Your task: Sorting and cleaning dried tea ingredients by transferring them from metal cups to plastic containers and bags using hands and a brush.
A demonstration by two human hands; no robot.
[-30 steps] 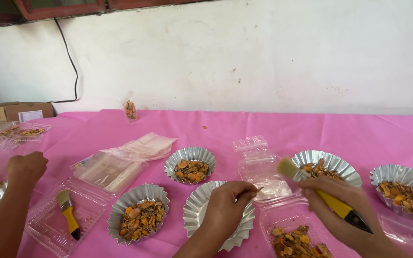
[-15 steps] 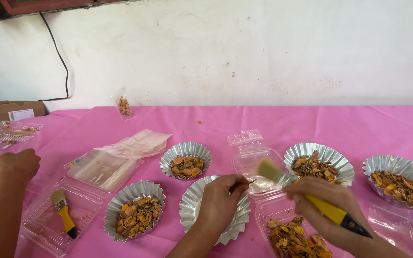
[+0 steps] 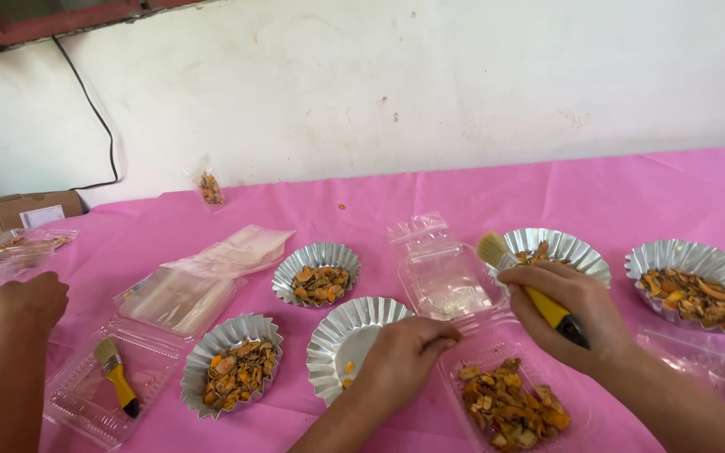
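Head view. Brush (image 3: 539,300) raised a little against half a second ago, bristles now tipped up and away beside the rim of the far foil dish (image 3: 585,256) rather than over the open lid. Gripped in the right hand (image 3: 568,310), fingers wrapped tight round the yellow handle. Left hand (image 3: 404,356) barely shifted, resting on the near edge of the nearly empty foil dish (image 3: 341,327), fingertips pressed together and pointing toward the clear clamshell tray (image 3: 442,281); impossible to tell whether anything pinched between them. Judging by that, sweeping paused and fingers at work for the moment.

Nearly empty foil dish at the middle of the pink counter (image 3: 631,193), fluted and shiny, only a couple of orange scraps left on its base. Just right of it, in the tray's lower half, a loose heap of dried orange-brown pieces (image 3: 509,407).

Far left, another person's hand (image 3: 31,302) closed in a loose fist, well apart, near a second brush (image 3: 115,377) lying in another clear tray.
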